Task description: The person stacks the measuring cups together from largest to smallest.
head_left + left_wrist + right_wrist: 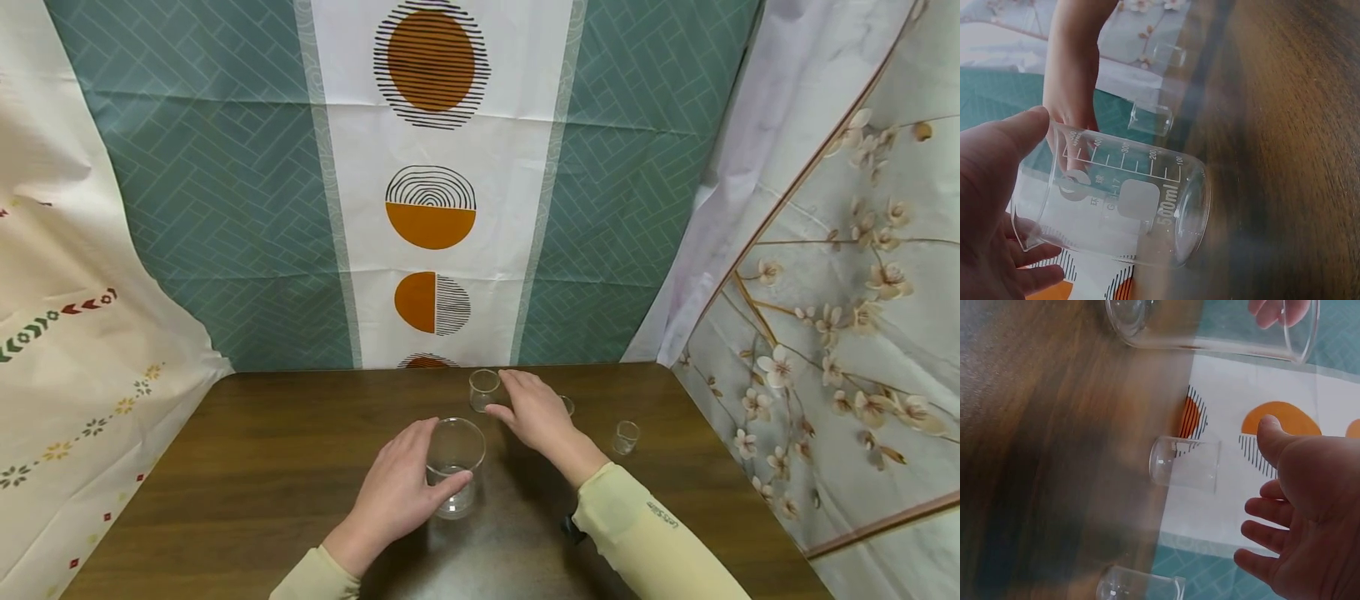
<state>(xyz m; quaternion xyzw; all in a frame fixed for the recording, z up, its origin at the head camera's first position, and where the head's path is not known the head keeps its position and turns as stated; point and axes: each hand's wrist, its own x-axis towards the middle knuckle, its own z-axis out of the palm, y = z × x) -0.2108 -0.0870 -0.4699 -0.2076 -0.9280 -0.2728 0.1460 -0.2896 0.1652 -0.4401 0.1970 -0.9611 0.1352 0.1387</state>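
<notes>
A large clear glass beaker (457, 454) stands on the table, and its side reads 500ml in the left wrist view. My left hand (401, 482) holds it at the rim, thumb on the near side and fingers around the left. Farther back, my right hand (536, 412) reaches over the table with fingers extended and nothing in its grasp. Just left of those fingertips is a smaller glass beaker (483, 393); in the right wrist view this beaker (1185, 464) stands apart from the palm. Another glass (567, 406) is mostly hidden behind the right hand.
A small glass beaker (626, 437) stands at the right of the brown wooden table (300, 450). A patterned green and white cloth (247, 250) hangs along the back edge. Floral cloth (825, 333) closes the right side, and cream cloth (90, 375) the left.
</notes>
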